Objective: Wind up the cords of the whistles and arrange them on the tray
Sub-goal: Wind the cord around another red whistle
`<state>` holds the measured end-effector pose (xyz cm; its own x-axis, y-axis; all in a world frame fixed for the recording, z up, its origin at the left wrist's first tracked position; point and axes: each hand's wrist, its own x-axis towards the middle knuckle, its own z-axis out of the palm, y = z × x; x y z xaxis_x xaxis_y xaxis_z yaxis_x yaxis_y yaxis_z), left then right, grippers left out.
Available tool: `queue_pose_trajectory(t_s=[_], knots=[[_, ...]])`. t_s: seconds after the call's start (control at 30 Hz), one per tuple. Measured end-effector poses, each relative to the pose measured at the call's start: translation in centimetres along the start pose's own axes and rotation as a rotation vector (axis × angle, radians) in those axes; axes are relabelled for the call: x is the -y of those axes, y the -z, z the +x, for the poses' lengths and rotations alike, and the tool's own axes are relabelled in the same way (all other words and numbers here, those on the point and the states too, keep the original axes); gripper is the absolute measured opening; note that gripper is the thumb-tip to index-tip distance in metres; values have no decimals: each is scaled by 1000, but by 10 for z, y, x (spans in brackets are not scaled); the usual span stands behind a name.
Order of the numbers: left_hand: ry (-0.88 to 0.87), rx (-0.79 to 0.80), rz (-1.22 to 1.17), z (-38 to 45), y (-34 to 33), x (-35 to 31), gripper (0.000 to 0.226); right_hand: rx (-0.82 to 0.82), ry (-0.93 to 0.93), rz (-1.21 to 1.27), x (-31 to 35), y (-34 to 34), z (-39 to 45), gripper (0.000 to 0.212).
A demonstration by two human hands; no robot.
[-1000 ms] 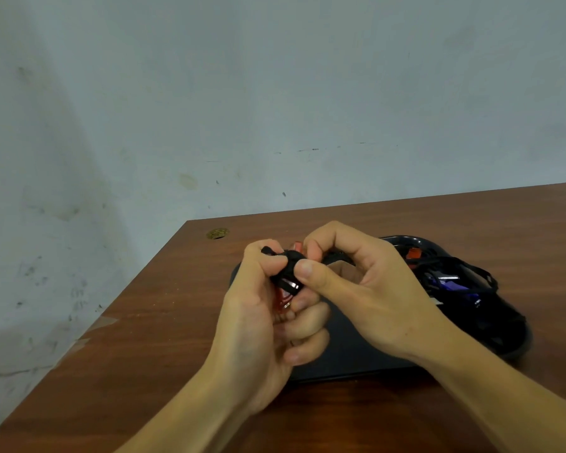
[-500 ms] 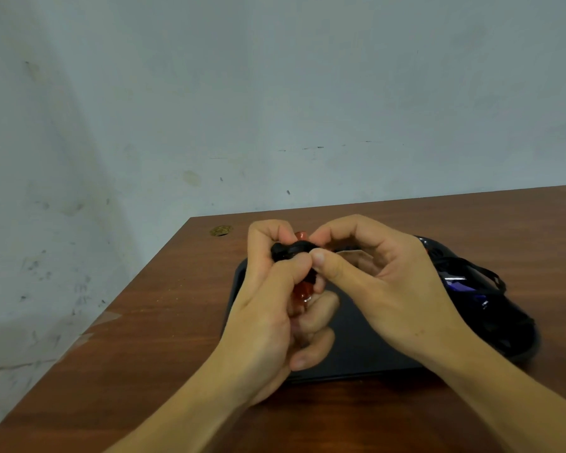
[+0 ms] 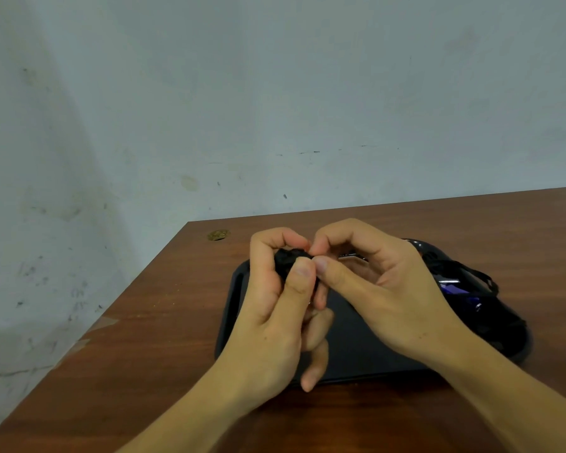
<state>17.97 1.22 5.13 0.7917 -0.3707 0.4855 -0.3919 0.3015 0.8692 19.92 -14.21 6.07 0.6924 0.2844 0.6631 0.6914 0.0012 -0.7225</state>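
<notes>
Holding a cord-wrapped whistle (image 3: 290,259) above the black tray (image 3: 232,308): left hand (image 3: 275,315) grips the bundle, right hand (image 3: 373,289) pinches its cord end. Likely light, soft cord, prone to unwinding; grip across the wraps.

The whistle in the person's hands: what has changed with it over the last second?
The left hand has closed further round the whistle; its red body, visible before, is now hidden, and only the wound black cord shows. The right hand keeps pinching the cord. The tray and the whistles piled on its right side stayed put.
</notes>
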Motion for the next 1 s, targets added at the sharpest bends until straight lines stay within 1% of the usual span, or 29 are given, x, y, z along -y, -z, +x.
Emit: queue_pose_trajectory(t_s=[0.1, 0.27, 0.4, 0.47, 0.53, 0.6, 0.67, 0.7, 0.77, 0.87, 0.93, 1.0], knots=[[-31, -13, -3, -1, -3, 0, 8, -7, 38, -44, -1, -1, 0, 8], [-50, -14, -46, -2, -3, -3, 3, -63, 46, -23, -7, -9, -2, 7], [-26, 11, -82, -2, -1, -6, 8, -96, 34, 80, -5, -8, -3, 13], [-4, 74, -119, -1, 1, -7, 12, -138, 6, 169, -3, -6, -2, 15], [11, 171, -144, -1, 3, -8, 9, -185, -85, 304, -5, -4, -2, 19], [22, 256, -155, -1, 4, -7, 6, -140, -171, 354, -8, -4, -3, 25], [23, 307, -162, -2, 4, -7, 5, -35, -205, 336, -8, -5, -5, 30], [20, 319, -163, -1, 6, -7, 10, 4, -212, 309, -9, -6, -6, 32], [16, 321, -167, 0, 9, -6, 26, 44, -215, 262, -9, -7, -6, 35], [9, 263, -102, 2, 14, -5, 52, 15, -222, 306, -10, -5, -6, 41], [11, 227, -40, 3, 16, -5, 59, -30, -226, 323, -10, -2, -4, 42], [23, 209, 4, 4, 17, -4, 62, -44, -212, 329, -9, 1, -3, 42]])
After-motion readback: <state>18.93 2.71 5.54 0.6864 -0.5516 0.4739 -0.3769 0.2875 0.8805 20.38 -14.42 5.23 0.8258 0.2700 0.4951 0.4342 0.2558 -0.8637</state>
